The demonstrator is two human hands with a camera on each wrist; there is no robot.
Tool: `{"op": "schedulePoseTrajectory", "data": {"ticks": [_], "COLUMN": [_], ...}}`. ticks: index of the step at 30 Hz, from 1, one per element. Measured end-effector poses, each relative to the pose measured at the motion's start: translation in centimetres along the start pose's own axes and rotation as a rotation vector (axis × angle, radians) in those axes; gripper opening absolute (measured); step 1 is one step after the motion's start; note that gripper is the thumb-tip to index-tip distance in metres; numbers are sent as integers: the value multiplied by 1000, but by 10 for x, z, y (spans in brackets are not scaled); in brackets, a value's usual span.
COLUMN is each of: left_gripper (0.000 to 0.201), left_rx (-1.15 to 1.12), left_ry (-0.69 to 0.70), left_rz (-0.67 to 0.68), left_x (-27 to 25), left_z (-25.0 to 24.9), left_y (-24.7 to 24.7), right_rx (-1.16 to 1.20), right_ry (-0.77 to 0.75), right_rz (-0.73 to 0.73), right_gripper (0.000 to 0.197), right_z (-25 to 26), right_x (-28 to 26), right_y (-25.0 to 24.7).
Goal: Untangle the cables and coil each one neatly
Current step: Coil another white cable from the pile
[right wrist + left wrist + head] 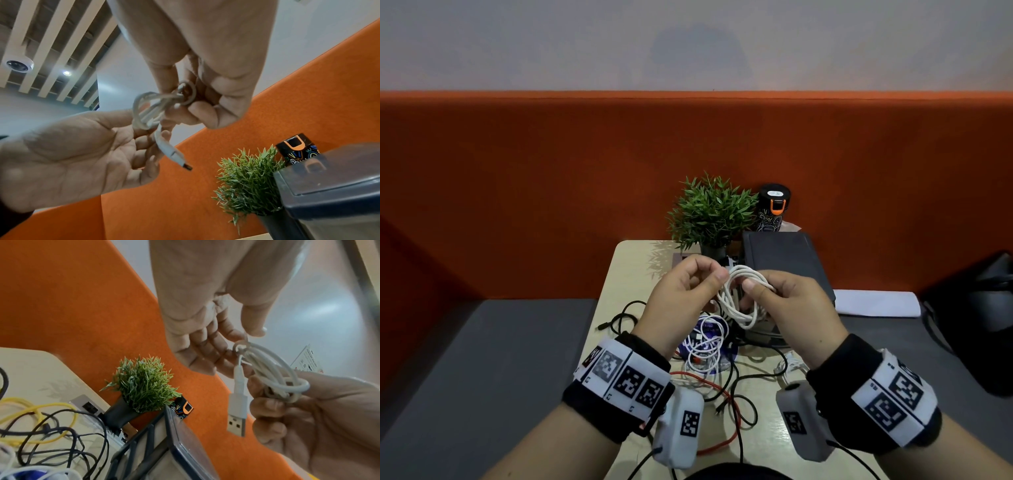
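A white USB cable [738, 310], wound into a small coil [273, 369], hangs between both hands above the table [626, 267]. My left hand [714, 274] pinches one end of the coil [144, 113] with thumb and curled fingers. My right hand [751, 286] grips the other end, fingers curled round the strands [283, 395]. The USB plug [237, 423] dangles free below the coil. On the table under the hands lies a tangle: a white cable [705, 346], black cables [626, 315], a red cable [732, 411] and a yellow cable [37, 408].
A small potted plant [712, 212] and a dark patterned bottle [774, 205] stand at the table's far edge. A dark box [784, 260] sits right of them, white paper [876, 301] and a black bag [983, 325] farther right. An orange partition [551, 171] stands behind.
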State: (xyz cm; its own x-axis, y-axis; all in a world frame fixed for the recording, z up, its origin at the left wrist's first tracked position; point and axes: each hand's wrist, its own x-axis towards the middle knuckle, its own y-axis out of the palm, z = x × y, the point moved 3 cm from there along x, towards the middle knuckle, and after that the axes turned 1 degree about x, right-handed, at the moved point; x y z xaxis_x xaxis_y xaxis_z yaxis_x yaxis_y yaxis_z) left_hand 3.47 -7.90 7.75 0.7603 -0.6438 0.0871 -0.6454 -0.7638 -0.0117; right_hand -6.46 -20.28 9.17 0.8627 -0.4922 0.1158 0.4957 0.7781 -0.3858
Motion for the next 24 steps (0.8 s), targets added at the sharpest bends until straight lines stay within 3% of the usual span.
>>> {"op": "schedulePoseTrajectory", "data": {"ticks": [4, 11, 16, 21, 24], "left_gripper": [15, 14, 14, 10, 4], "left_rx": [-32, -43, 35, 83, 385], "left_ry": [-25, -5, -67, -199, -220], "left_rz": [-15, -85, 8, 142, 202], "left_x": [-2, 2, 1, -4, -8], "left_z": [6, 6, 22, 52, 84], "left_y": [-1, -4, -3, 0, -9], "right_rx": [53, 54, 16, 67, -55], "right_ry": [-12, 22, 49, 185, 279], "right_rz": [-13, 78, 59, 97, 40], "right_gripper": [28, 17, 14, 19, 17], "right_z": [4, -4, -22, -51, -86], "right_x": [-1, -5, -9, -21, -27], "right_y": [2, 4, -1, -3, -14]}}
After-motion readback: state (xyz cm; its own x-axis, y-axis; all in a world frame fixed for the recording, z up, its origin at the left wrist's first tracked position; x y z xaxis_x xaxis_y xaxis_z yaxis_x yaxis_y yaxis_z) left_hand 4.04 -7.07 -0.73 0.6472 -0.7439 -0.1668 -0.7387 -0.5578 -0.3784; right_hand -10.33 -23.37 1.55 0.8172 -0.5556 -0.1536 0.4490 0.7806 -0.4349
